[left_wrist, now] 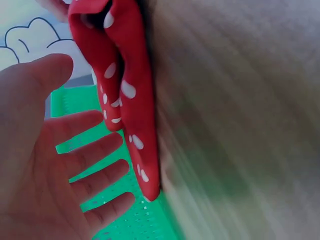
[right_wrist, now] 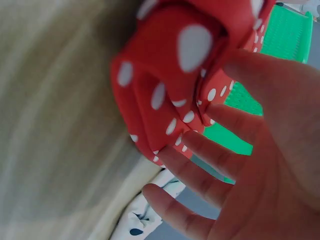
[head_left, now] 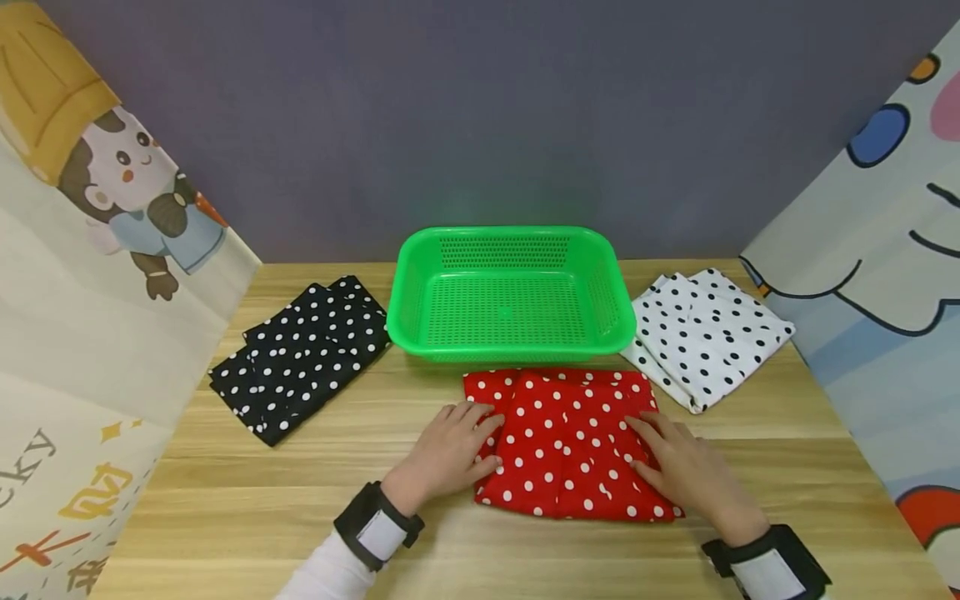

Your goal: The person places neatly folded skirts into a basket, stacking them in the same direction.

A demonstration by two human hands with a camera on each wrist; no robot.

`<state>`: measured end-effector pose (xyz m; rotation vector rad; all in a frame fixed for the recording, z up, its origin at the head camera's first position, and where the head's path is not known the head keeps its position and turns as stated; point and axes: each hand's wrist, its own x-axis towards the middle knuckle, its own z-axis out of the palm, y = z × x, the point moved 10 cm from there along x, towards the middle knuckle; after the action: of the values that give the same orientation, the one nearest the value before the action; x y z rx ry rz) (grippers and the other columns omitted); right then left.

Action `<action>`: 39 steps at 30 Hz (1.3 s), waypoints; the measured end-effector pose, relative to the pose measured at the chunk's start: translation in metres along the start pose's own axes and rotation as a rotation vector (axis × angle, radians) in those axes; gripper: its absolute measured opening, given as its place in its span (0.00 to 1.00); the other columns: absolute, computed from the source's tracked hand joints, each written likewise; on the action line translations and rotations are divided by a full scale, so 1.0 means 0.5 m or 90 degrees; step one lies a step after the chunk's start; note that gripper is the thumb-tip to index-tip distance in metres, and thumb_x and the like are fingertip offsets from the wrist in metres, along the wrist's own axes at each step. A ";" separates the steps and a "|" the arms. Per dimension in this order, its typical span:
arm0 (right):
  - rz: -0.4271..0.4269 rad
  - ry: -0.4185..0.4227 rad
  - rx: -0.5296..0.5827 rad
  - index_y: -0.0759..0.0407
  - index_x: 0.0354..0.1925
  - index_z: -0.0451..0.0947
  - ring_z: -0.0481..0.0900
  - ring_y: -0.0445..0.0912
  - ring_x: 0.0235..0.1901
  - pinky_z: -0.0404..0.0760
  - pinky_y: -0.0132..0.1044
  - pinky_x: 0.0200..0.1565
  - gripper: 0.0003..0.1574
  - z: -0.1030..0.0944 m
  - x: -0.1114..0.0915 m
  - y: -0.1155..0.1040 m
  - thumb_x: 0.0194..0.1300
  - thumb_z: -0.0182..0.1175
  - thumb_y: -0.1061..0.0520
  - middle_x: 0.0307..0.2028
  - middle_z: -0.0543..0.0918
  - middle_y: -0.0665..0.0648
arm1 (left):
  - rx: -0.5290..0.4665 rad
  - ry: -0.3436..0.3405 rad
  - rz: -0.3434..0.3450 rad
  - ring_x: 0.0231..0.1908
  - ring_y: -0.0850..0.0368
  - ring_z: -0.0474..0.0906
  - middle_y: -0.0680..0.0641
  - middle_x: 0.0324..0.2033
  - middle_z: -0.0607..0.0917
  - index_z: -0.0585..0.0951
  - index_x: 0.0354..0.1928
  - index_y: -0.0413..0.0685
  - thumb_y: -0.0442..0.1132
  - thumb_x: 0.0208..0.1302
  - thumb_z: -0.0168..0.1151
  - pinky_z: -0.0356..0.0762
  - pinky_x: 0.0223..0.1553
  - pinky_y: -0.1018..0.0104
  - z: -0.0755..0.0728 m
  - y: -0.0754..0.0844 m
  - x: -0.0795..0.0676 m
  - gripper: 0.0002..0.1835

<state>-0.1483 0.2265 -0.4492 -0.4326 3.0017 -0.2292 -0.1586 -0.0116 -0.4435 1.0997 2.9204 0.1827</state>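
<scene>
A folded red cloth with white dots (head_left: 566, 450) lies on the table in front of the green basket. At its left edge rests my left hand (head_left: 450, 450), fingers extended, fingertips on the cloth. My right hand (head_left: 686, 467) is at the right edge, its fingertips touching the fabric. In the left wrist view the layered side of the red cloth (left_wrist: 132, 100) shows beside the spread fingers (left_wrist: 100, 175). The right wrist view has the folds of the red cloth (right_wrist: 165, 90) next to the straight fingers (right_wrist: 200, 170).
An upright green perforated basket (head_left: 506, 312) stands at the back middle. A folded black cloth with white dots (head_left: 303, 354) lies to its left, a folded white cloth with black dots (head_left: 705, 333) to its right. Behind the wooden table (head_left: 300, 517) rises a grey wall (head_left: 480, 117).
</scene>
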 end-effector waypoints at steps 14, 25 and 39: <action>-0.002 -0.001 0.022 0.60 0.60 0.67 0.71 0.60 0.48 0.80 0.53 0.39 0.43 0.017 0.002 -0.017 0.48 0.69 0.49 0.53 0.71 0.65 | 0.005 -0.027 -0.033 0.57 0.49 0.66 0.46 0.57 0.71 0.71 0.61 0.53 0.54 0.57 0.58 0.67 0.55 0.54 0.023 -0.007 -0.016 0.30; -0.033 0.018 0.024 0.56 0.61 0.68 0.72 0.59 0.49 0.80 0.52 0.40 0.41 0.020 0.017 -0.054 0.50 0.67 0.45 0.52 0.73 0.63 | -0.045 -0.035 -0.077 0.58 0.47 0.65 0.44 0.59 0.70 0.71 0.61 0.50 0.52 0.55 0.62 0.67 0.55 0.52 0.015 -0.042 -0.054 0.31; -0.050 0.004 0.028 0.54 0.61 0.68 0.72 0.56 0.48 0.78 0.50 0.44 0.41 0.032 0.042 -0.106 0.50 0.67 0.44 0.54 0.73 0.61 | -0.103 -0.036 -0.124 0.59 0.46 0.64 0.43 0.60 0.69 0.71 0.60 0.48 0.48 0.53 0.66 0.67 0.55 0.51 0.008 -0.093 -0.095 0.32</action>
<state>-0.1520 0.1682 -0.4577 -0.5468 2.9827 -0.3021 -0.1533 -0.0769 -0.4539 0.7809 2.8785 0.3708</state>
